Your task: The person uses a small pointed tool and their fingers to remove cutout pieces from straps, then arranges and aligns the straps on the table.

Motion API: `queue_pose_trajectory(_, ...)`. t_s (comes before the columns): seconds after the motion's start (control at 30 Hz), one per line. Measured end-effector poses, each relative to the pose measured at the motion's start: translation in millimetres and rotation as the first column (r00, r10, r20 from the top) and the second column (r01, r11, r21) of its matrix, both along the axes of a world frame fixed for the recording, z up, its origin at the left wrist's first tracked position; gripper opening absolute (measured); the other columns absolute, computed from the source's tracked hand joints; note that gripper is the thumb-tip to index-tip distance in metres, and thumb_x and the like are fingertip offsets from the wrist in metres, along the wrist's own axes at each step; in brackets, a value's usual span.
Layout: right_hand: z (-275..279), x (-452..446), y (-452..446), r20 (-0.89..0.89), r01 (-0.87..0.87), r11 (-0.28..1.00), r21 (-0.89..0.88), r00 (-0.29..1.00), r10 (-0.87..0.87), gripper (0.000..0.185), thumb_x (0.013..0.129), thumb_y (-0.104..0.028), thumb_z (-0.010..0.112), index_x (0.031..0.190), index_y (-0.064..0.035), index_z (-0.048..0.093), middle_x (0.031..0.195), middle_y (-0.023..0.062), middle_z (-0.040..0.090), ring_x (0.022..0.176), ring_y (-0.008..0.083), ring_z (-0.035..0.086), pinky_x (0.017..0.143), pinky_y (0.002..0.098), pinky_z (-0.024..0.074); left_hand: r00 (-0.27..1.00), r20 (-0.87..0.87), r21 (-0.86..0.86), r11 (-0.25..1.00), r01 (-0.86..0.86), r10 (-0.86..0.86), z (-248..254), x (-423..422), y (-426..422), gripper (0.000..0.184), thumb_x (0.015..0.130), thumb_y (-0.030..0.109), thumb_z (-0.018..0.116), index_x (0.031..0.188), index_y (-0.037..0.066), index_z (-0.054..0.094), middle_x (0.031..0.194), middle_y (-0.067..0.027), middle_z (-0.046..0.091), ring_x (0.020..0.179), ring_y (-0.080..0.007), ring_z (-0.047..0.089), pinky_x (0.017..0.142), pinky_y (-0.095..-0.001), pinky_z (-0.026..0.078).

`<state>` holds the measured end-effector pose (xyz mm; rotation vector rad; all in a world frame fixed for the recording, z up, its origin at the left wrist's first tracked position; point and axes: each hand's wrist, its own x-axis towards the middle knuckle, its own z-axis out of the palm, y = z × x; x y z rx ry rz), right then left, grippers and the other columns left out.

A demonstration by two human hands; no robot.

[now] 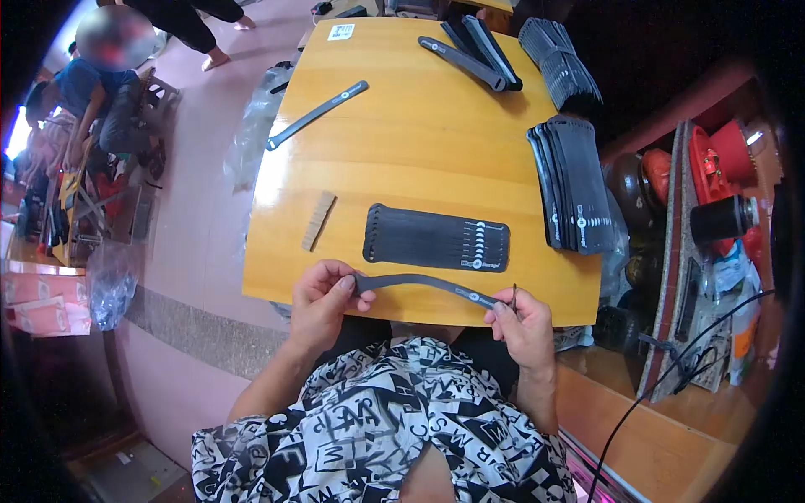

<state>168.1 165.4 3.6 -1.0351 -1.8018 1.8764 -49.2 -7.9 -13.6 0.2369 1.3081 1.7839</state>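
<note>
A dark grey strap (411,280) with white print near one end is stretched between my two hands, just above the near edge of the table. My left hand (323,303) pinches its left end. The printed end is pinched by my right hand (524,323), where a thin dark piece sticks up beside the fingers; I cannot make out what it is. Right beyond the held strap lies a row of overlapping dark straps (419,237), their printed ends to the right. A small brown cardboard-like strip (319,220) is to the left of that row.
On the yellow wooden table (402,159) are a single strap (319,115), loose straps (470,59) at the back, and strap bundles (560,65) (579,180) along the right. A cluttered shelf (671,251) stands at right. Another person (101,101) sits at far left.
</note>
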Motion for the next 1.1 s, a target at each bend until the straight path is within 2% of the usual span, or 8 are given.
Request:
queue_pose_trajectory(0.1,5.3,-5.0,6.6,0.016,0.072,0.996,-0.054,0.997,-0.071,0.012,0.084,-0.005,0.054,0.091,0.0040,0.057,0.067,0.0027,0.057,0.053,0.0048,0.048,0.048,0.0189,0.0386,0.999,0.049,-0.055,0.998,-0.010,0.013,0.7,-1.3,6.8,0.010,0.087,-0.001,0.047,0.096,-0.002,0.048,0.089,-0.0138,0.059,0.072,-0.0185,0.061,0.063,-0.0256,0.051)
queue_pose_trajectory(0.2,-9.8,1.1,19.7,0.076,0.035,0.992,0.123,0.996,-0.045,0.010,0.082,-0.005,0.056,0.086,0.0039,0.059,0.065,0.0021,0.056,0.055,0.0052,0.046,0.050,0.0208,0.0379,1.000,0.013,-0.084,0.996,0.017,-0.016,-3.9,-6.3,13.0,0.008,0.086,-0.002,0.049,0.094,-0.002,0.051,0.085,-0.0107,0.059,0.069,-0.0157,0.060,0.063,-0.0243,0.050)
queue_pose_trajectory(0.3,-10.8,-1.9,28.2,0.125,0.040,0.960,0.276,0.989,-0.077,0.009,0.080,-0.005,0.058,0.080,0.0043,0.060,0.063,0.0031,0.056,0.056,0.0067,0.046,0.051,0.0235,0.0380,0.930,-0.338,-0.306,0.951,0.035,-0.143,-15.7,-9.5,14.4,0.005,0.085,-0.002,0.053,0.089,-0.003,0.055,0.078,-0.0054,0.059,0.066,-0.0103,0.056,0.062,-0.0209,0.046)
queue_pose_trajectory(0.4,-14.1,-7.3,35.5,0.173,0.040,0.940,0.339,0.979,-0.104,0.011,0.078,-0.006,0.060,0.076,0.0044,0.059,0.062,0.0054,0.056,0.057,0.0078,0.049,0.053,0.0247,0.0395,0.886,-0.415,-0.389,0.921,0.033,-0.207,-9.0,-9.3,22.3,0.002,0.082,0.001,0.057,0.081,0.000,0.057,0.071,-0.0019,0.059,0.063,-0.0081,0.054,0.058,-0.0207,0.045)
queue_pose_trajectory(0.6,-19.9,-18.1,41.3,0.279,0.036,0.943,0.331,0.951,-0.135,0.014,0.075,-0.009,0.063,0.071,0.0036,0.060,0.054,0.0054,0.054,0.053,0.0062,0.048,0.048,0.0254,0.0389,0.765,-0.615,-0.448,0.883,-0.139,-0.192,-12.9,-17.3,34.9,0.006,0.077,0.001,0.063,0.080,-0.004,0.061,0.067,-0.0036,0.060,0.061,-0.0063,0.054,0.054,-0.0217,0.044)
queue_pose_trajectory(0.7,-24.9,-20.1,42.4,0.321,0.068,0.945,0.319,0.931,-0.176,0.013,0.074,-0.009,0.063,0.070,0.0030,0.061,0.052,0.0034,0.053,0.050,0.0050,0.046,0.045,0.0247,0.0372,0.797,-0.563,-0.523,0.841,-0.139,-0.219,-12.9,-21.6,37.4,0.006,0.076,0.001,0.064,0.079,-0.004,0.062,0.064,-0.0035,0.060,0.059,-0.0064,0.054,0.053,-0.0217,0.044)
queue_pose_trajectory(0.93,-15.1,-27.1,43.5,0.379,0.060,0.952,0.299,0.909,-0.177,0.013,0.075,-0.009,0.063,0.070,0.0038,0.062,0.053,-0.0010,0.052,0.051,0.0032,0.044,0.045,0.0229,0.0349,0.778,-0.601,-0.449,0.882,-0.142,-0.181,-13.9,-22.4,38.3,0.006,0.075,0.001,0.065,0.078,-0.004,0.062,0.062,-0.0030,0.060,0.057,-0.0056,0.053,0.051,-0.0206,0.043)
queue_pose_trajectory(1.1,-19.5,-24.7,43.6,0.368,0.064,0.955,0.291,0.914,-0.174,0.014,0.075,-0.009,0.064,0.071,0.0037,0.062,0.052,-0.0003,0.052,0.051,0.0036,0.044,0.045,0.0231,0.0351,0.774,-0.589,-0.509,0.851,-0.130,-0.234,-13.7,-21.7,36.3,0.007,0.076,0.001,0.065,0.079,-0.004,0.061,0.069,-0.0035,0.061,0.063,-0.0078,0.056,0.057,-0.0216,0.046)
